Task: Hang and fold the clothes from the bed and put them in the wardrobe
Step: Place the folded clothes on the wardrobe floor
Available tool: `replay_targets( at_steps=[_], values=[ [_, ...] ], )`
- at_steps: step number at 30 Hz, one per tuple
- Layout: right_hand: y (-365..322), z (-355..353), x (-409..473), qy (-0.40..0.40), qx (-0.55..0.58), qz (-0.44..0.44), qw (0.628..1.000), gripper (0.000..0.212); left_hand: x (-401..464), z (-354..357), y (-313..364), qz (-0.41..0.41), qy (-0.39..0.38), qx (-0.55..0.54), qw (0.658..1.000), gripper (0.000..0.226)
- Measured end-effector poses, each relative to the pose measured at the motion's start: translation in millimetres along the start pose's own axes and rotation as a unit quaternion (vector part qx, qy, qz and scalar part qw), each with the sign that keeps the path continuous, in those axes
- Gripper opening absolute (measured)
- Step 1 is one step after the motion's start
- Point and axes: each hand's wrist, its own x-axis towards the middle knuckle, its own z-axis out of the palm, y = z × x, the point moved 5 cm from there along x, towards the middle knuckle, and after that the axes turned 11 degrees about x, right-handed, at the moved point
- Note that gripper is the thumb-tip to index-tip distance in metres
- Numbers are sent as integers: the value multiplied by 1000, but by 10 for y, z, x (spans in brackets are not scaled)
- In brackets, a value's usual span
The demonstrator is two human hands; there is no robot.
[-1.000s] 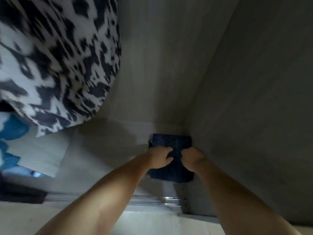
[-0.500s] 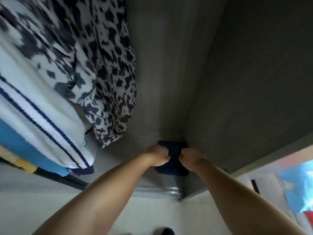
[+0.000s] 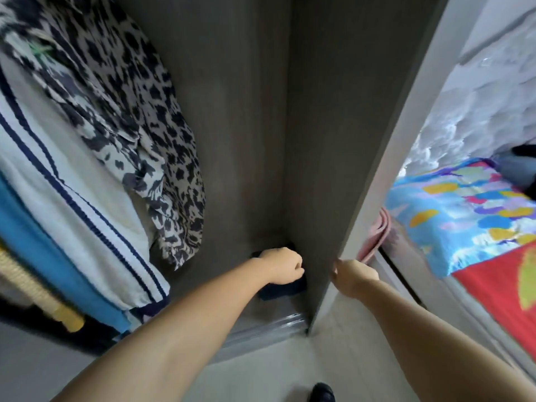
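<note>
Since half a second ago: right hand [image 3: 355, 277] has left the folded garment and now sits outside the wardrobe, at the front edge of the side panel [image 3: 374, 175]; the view has swung right, bringing the bed into frame.
Left hand [image 3: 282, 265]: reaches down into the wardrobe corner, fingers curled, resting on the folded dark blue garment [image 3: 282, 288]; whether it pinches the cloth cannot be told.
Right hand, state: fingers point toward the panel edge and seem to touch it; whether they are curled or straight cannot be told.
Folded garment: lies on the wardrobe floor, tucked into the back right corner against the side panel, partly hidden under the left hand.
Hanging clothes: a black-and-white animal-print garment [image 3: 139, 117] hangs left of the corner, then a white garment with navy stripes [image 3: 72, 204], then a bright blue one [image 3: 43, 256].
Wardrobe base: a metal sliding track [image 3: 269, 326] runs along the front edge.
Bed [image 3: 470, 213]: to the right, outside the wardrobe, covered in a bright blue, yellow and red printed sheet.
Floor: pale tiles, with a dark shoe tip [image 3: 322, 393] at the bottom edge.
</note>
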Motion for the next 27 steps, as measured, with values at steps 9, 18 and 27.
replay_targets(
  at_steps=[9, 18, 27],
  values=[
    [1589, -498, -1201, 107, 73, 166, 978, 39, 326, -473, 1823, 168, 31, 85, 982, 32],
    [3671, -469, -2496, 119, 95, 326, 933, 48, 798, -530, 4249, 332, 46, 153, 930, 30],
    [5520, -373, -3733, 126, 153, 453, 869, 34, 1039, -167, 6521, 436, -18, 192, 879, 31]
  ],
)
